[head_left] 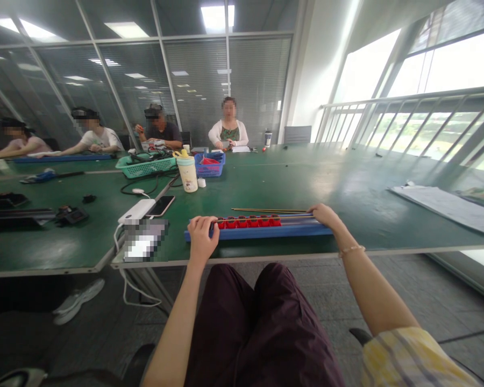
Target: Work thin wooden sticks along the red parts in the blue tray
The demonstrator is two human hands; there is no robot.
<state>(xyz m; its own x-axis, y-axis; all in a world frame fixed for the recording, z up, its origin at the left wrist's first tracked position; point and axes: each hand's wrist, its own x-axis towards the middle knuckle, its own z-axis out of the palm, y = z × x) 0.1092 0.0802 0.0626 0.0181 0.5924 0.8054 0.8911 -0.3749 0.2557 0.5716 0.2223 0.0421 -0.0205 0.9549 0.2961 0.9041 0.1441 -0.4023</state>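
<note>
A long blue tray (262, 234) lies along the near edge of the green table. Red cup-like pieces (242, 222) stand in a row in its left and middle part. Above them runs a thin, gold-coloured rod (290, 217). My left hand (204, 234) is at the tray's left end, its fingers closed around that end of the rod. At the other end my right hand (325, 215) pinches the rod near the tray's right end. Behind the tray, more thin rods (266, 209) lie on the table.
Left of the tray are a phone (160, 206), a white power strip (137, 210) and its cable. Further back stand a cream tumbler (187, 173), a green basket (145, 167) and a blue basket (210, 169). A clipboard with papers (447, 207) lies right. Several people sit across the table.
</note>
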